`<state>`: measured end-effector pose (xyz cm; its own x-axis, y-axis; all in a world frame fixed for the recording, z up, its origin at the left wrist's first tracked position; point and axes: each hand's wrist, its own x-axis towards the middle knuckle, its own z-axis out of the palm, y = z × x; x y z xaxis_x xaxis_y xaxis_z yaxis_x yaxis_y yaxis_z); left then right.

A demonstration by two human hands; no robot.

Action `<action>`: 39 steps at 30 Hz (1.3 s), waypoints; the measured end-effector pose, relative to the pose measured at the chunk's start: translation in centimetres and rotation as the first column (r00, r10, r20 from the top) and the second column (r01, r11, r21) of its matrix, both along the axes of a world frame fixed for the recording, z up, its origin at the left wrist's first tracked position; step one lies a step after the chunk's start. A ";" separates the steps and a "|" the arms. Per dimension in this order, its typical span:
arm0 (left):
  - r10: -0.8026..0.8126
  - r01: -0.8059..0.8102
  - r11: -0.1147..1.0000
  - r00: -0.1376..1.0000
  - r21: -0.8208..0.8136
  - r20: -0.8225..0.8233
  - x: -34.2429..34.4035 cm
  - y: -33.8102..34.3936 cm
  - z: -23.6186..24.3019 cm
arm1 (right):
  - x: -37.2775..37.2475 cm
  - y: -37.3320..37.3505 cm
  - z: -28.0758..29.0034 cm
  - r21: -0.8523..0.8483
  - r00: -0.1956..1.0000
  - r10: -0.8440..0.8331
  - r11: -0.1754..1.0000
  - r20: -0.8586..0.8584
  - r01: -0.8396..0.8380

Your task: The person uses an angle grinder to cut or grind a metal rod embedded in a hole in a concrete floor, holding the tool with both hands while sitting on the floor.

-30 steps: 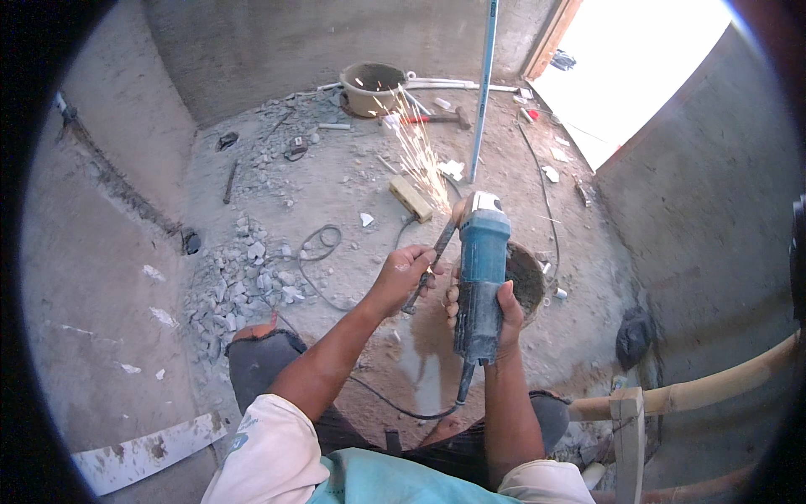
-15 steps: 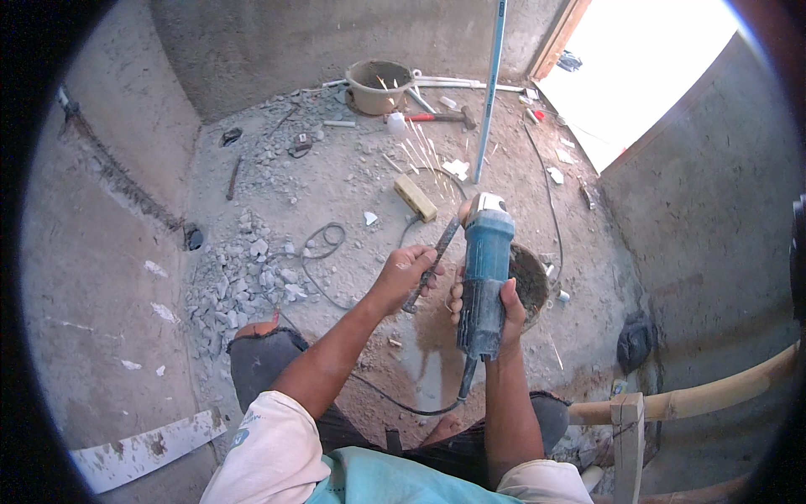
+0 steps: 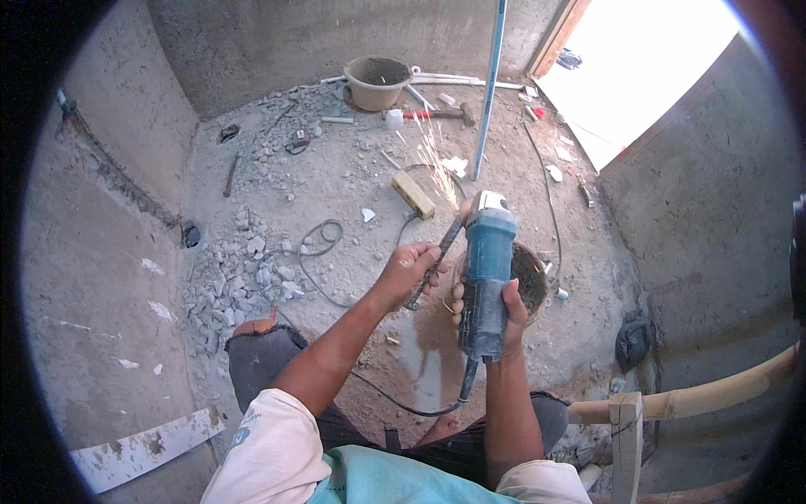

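My right hand (image 3: 513, 309) is wrapped round the body of a blue-green angle grinder (image 3: 489, 252), its silver head pointing away from me and its cord trailing from the near end. In my closed left hand (image 3: 409, 273) is a dark metal rod (image 3: 447, 241), held at a slant. The rod's far end meets the left side of the grinder's head, where a blurred disc partly shows. From that contact a spray of sparks (image 3: 439, 168) flies away and slightly left. A round tub (image 3: 529, 281) of dark material stands partly hidden behind the grinder.
On the dusty floor lie broken rubble (image 3: 243, 286), a looped cable (image 3: 323, 238) and a tan oblong block (image 3: 414, 196). Farther off are a bucket (image 3: 365, 88), a red-handled hammer (image 3: 466, 115) and an upright blue pipe (image 3: 489, 92). A bamboo pole (image 3: 722, 391) runs at the right.
The spark spray has become denser and brighter near the contact. Both hands, the rod and the grinder have hardly moved.
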<state>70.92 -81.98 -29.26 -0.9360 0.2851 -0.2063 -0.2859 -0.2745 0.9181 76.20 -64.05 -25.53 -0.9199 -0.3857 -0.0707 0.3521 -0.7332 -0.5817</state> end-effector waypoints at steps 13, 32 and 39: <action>0.011 -0.012 0.998 1.000 -0.055 -0.016 0.2 0.2 -0.7 | -0.4 -0.3 -0.6 0.027 1.000 -0.021 0.999 0.017 0.021; 0.011 -0.014 0.997 0.999 -0.077 -0.042 0.4 0.6 -0.7 | -0.4 0.0 -0.6 -0.029 1.000 0.001 1.000 0.029 0.000; 0.024 -0.028 0.997 0.998 -0.070 -0.055 0.4 0.7 -1.0 | -0.3 0.1 -0.6 0.006 1.000 -0.010 1.000 0.013 0.010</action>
<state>71.30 -81.25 -30.30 -0.9531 0.2474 -0.1741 -0.2293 -0.2151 0.9493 75.86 -63.95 -26.10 -0.9227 -0.3760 -0.0852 0.3526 -0.7336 -0.5810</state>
